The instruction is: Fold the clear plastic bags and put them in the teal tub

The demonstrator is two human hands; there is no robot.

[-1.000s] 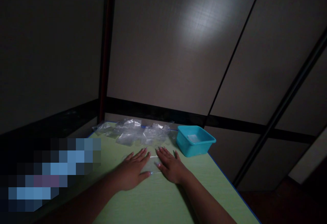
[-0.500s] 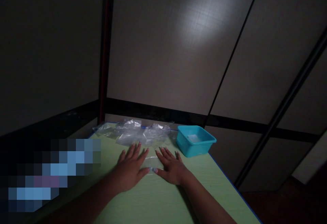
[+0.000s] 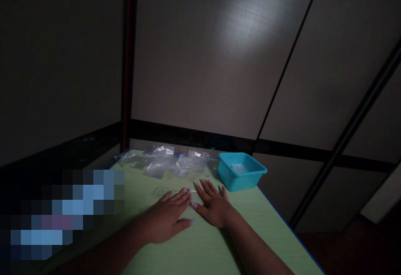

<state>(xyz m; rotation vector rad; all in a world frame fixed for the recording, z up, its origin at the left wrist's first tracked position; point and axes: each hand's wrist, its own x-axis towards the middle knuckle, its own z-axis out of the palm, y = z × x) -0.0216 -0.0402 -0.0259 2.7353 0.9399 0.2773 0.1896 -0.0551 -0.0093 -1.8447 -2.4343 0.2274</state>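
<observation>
A thin clear plastic bag [image 3: 161,191] lies flat on the green tabletop, mostly hidden beneath my hands. My left hand [image 3: 167,218] rests palm down across it, with the fingers stretched out toward the right and the thumb apart. Beside it my right hand [image 3: 214,204] also lies flat, its fingers spread and pointing away from me. The thumb of the right hand is close to the left fingertips. Neither hand is wrapped around anything.
Several crumpled clear plastic bags [image 3: 175,164] lie along the table's far edge. To their right stands a turquoise plastic basket [image 3: 241,179] with something whitish inside. The green table [image 3: 175,258] has a blue edge. Behind it rise dark panelled doors [image 3: 200,78].
My left hand has turned and slid to the right over the bag, its fingers now pointing more sideways. The right hand has barely moved.
</observation>
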